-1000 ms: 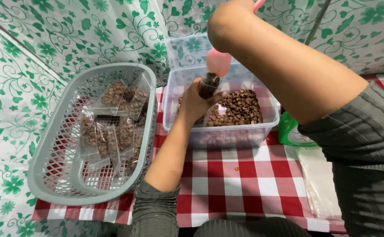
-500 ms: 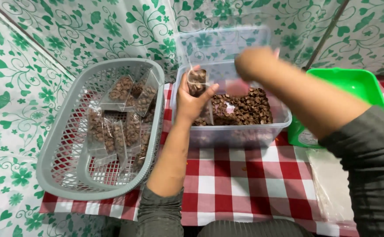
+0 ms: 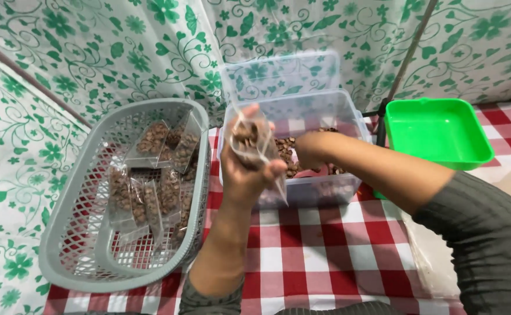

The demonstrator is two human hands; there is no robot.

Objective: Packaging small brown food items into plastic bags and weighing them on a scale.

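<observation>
My left hand (image 3: 241,178) is raised over the near edge of a clear plastic tub (image 3: 351,116) and grips a small clear bag (image 3: 254,143) partly filled with brown nut-like pieces. My right hand (image 3: 309,150) is dipped into the tub among the loose brown pieces (image 3: 284,153), its fingers curled. A bit of the pink scoop (image 3: 324,172) shows under it. The bag and my left thumb hide part of the right hand's fingers.
A grey mesh basket (image 3: 68,239) on the left holds several filled clear bags (image 3: 150,195). The tub's lid (image 3: 278,73) leans behind it against the green-patterned wall. A green square tray (image 3: 436,131) sits at the right on the red checked cloth (image 3: 325,256).
My right hand came down from above the bag, where it held the pink scoop, into the tub. My left hand lifted the bag slightly and tilted it.
</observation>
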